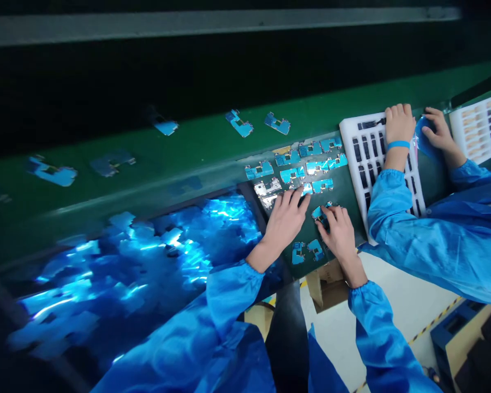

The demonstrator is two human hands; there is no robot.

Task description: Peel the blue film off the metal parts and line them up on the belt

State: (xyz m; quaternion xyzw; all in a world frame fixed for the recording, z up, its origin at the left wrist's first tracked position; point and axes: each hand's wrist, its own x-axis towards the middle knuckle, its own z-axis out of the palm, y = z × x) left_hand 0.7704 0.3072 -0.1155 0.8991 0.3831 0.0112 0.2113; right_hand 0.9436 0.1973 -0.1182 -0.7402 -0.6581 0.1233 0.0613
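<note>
Pinching a small blue-faced board (318, 212) between thumb and fingers, the right hand (339, 229) works low over the green bench (346, 188). At ten o'clock from it, the left hand (287, 214) lies palm down, fingers spread, its tips at the near edge of the laid-out boards (292, 174); whether it grips one cannot be told. Those boards sit in rough rows toward eleven o'clock of the right hand, and two loose boards (298, 254) lie at eight. A glossy blue heap (196, 245) spreads at nine o'clock from the left hand. Between one and two o'clock from the right hand, a co-worker's hand (400, 123) rests on a white tray (349, 142).
</note>
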